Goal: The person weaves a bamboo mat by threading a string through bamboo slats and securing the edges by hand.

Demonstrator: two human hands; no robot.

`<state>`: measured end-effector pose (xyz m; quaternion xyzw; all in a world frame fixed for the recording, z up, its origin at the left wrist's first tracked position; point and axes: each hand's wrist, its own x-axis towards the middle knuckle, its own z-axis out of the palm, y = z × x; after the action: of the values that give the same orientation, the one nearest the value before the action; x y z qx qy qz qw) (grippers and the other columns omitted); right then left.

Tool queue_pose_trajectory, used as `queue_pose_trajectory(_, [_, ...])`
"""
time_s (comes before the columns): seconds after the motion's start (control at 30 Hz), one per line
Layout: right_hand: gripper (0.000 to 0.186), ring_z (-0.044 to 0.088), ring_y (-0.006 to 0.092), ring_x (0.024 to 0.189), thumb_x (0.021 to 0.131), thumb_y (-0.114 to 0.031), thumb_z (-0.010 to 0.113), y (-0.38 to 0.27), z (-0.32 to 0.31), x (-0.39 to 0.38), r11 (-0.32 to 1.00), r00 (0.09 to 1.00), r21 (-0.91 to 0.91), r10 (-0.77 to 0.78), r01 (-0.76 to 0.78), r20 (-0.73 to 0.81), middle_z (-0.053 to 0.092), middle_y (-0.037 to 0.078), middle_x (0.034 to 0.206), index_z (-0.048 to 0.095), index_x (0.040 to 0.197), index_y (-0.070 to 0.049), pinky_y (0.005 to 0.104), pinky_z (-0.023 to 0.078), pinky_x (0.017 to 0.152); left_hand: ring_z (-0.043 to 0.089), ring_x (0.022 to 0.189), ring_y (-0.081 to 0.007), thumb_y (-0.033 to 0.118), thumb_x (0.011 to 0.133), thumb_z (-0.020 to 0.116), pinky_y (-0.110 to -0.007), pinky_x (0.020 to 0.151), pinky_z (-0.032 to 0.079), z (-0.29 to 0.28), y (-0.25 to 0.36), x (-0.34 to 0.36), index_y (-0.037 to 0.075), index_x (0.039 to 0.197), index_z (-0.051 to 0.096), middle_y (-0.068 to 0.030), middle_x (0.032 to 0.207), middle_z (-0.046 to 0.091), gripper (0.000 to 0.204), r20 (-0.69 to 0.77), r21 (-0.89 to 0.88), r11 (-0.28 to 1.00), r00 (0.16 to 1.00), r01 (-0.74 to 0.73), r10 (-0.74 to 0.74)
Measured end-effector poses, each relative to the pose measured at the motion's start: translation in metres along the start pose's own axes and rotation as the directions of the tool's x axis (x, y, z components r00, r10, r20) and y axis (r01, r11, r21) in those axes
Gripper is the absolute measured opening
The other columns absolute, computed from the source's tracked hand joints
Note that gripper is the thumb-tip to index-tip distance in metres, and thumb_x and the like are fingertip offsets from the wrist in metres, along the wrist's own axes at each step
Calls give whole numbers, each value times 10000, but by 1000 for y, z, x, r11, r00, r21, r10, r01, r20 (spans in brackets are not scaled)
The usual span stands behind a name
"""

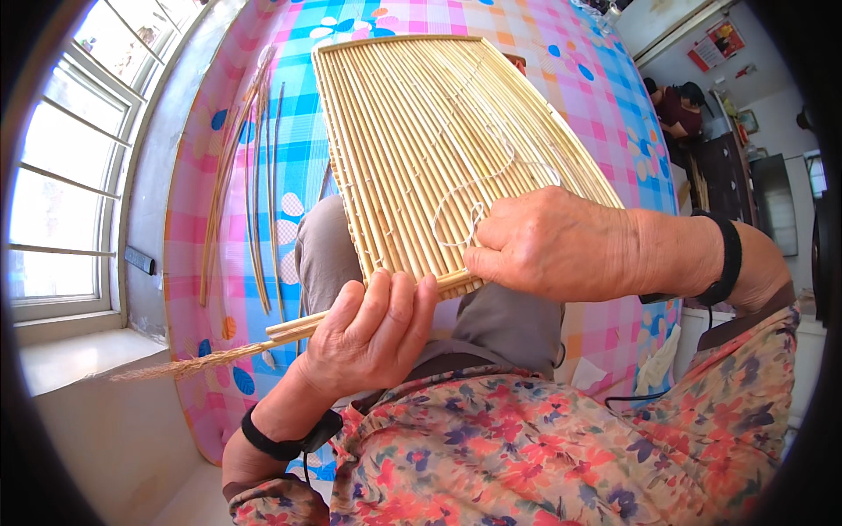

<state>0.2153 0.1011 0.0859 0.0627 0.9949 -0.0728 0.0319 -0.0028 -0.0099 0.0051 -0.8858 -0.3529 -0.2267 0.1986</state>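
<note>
A mat of pale yellow stalks, sewn side by side, rests tilted over my knees. My left hand is closed round the near edge of the mat and a bundle of stalks lying along it. One stalk in that bundle ends in a feathery seed head pointing left. My right hand is closed at the mat's near right part, thumb and forefinger pinched together. A white thread loops over the mat and runs to these fingers. Whatever else the pinch holds is hidden.
Several loose stalks lie on the checked, flowered bed cover to the left. A barred window stands beyond, with a small dark remote-like object on its ledge. Another person is bent over at the far right.
</note>
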Motion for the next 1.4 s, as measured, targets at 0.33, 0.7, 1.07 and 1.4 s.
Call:
queue_pose_trajectory(0.33, [95,578,210,602,712,-79,604,-2,4,3,1000,999,-7,-22,22,-43,504,64,654,518,733,-44,317,497,491,604,883,-245,110,883,539,-299,672,508,5,3,0,-41,1072,627,-132,942,607,257,-27,39,999,999,-19,20])
queue_pose_trajectory(0.7, [100,574,211,598,712,-104,596,-4,12,8,1000,999,-11,-23,23,-39,496,63,637,514,724,-48,312,491,484,620,883,-256,110,866,551,-298,653,496,5,2,-4,-38,1053,641,-134,935,620,255,-27,23,999,999,-27,28])
queue_pose_trajectory(1.07, [147,557,198,534,752,-100,575,-24,23,23,996,998,-73,45,-47,-34,492,59,582,550,842,14,315,480,473,623,870,-268,130,845,533,-310,644,493,7,1,-6,-21,1034,656,-146,915,632,272,-53,-12,1000,998,-18,18])
queue_pose_trajectory(1.4, [370,601,217,541,779,-88,559,-17,26,36,995,998,95,40,-35,-48,570,79,642,539,1100,94,334,478,441,613,889,-279,110,833,537,-319,665,499,9,-2,-8,-31,1031,652,-168,940,623,270,-52,-30,999,998,-20,18])
